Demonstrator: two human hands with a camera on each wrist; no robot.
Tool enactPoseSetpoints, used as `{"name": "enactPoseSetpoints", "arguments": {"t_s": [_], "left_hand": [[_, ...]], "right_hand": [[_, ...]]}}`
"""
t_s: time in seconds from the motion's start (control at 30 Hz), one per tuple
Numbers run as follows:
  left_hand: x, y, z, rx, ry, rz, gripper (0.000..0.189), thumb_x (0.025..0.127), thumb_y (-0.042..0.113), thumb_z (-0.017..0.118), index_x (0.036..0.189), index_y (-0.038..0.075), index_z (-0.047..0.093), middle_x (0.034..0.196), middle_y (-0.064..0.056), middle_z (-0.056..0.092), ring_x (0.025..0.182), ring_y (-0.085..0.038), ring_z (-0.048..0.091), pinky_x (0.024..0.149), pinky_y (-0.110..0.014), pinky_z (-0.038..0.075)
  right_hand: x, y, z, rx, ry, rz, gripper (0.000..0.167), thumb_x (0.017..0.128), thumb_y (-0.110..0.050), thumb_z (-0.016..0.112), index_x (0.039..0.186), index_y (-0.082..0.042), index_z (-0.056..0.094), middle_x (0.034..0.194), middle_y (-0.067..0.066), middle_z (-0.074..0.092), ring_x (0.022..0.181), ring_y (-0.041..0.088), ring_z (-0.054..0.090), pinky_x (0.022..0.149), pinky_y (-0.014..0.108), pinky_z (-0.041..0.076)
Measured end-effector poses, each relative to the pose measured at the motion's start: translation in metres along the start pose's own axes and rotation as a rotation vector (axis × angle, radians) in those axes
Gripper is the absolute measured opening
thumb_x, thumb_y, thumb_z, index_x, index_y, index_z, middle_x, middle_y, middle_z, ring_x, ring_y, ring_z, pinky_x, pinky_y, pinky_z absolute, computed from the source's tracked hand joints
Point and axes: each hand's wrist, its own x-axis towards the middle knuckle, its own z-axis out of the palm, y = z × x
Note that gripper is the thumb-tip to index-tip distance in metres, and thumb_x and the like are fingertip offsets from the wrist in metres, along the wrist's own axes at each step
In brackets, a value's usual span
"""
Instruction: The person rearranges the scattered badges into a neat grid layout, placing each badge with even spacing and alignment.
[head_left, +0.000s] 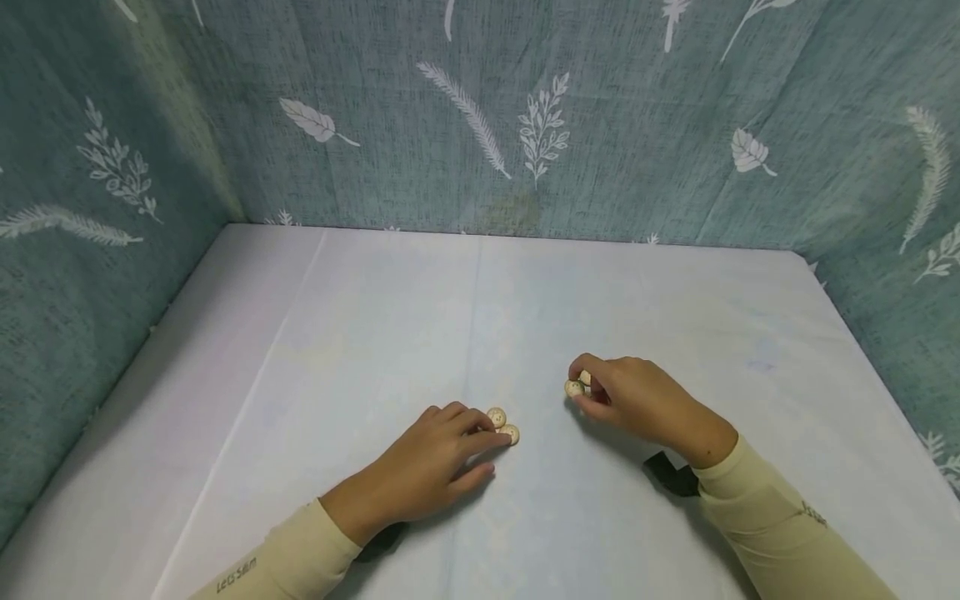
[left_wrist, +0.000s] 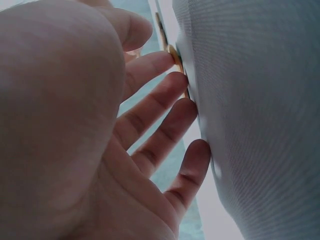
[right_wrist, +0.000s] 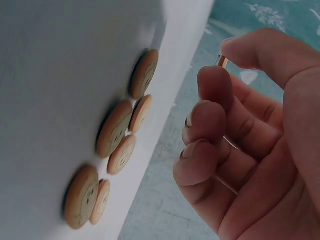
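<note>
My left hand (head_left: pixel 435 458) lies low over the white table, its fingers loosely extended. Its fingertips touch or nearly touch round wooden buttons (head_left: pixel 497 417) grouped on the cloth. In the left wrist view a button (left_wrist: pixel 173 52) shows edge-on by one fingertip. To the right, my right hand (head_left: pixel 637 396) pinches a small button (right_wrist: pixel 221 61) between thumb and forefinger, seen edge-on; its other fingers are curled. Pale wooden buttons (head_left: pixel 574 388) show by these fingertips in the head view. Several two-tone buttons (right_wrist: pixel 114 129) lie flat in the right wrist view.
A white cloth covers the table (head_left: pixel 375 308). Green leaf-patterned fabric (head_left: pixel 420 125) stands along its back and both sides. Dark wrist straps (head_left: pixel 672 475) sit below the beige sleeves (head_left: pixel 780 517).
</note>
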Motion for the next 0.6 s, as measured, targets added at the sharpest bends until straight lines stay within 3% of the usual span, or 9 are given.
{"name": "enactPoseSetpoints", "arguments": {"t_s": [0.6], "left_hand": [[0.001,0.000,-0.002,-0.017,-0.030,-0.014,0.037,0.098,0.036,0.062,0.135,0.029,0.064,0.123,0.008,0.063,0.113,-0.012,0.056,0.084,-0.036,0.044]], "right_hand": [[0.000,0.012,-0.010,0.006,0.010,0.046,0.019,0.090,-0.011,0.070,0.107,-0.008,0.061,0.064,-0.013,0.054,0.054,-0.003,0.040,0.053,0.019,0.038]]}}
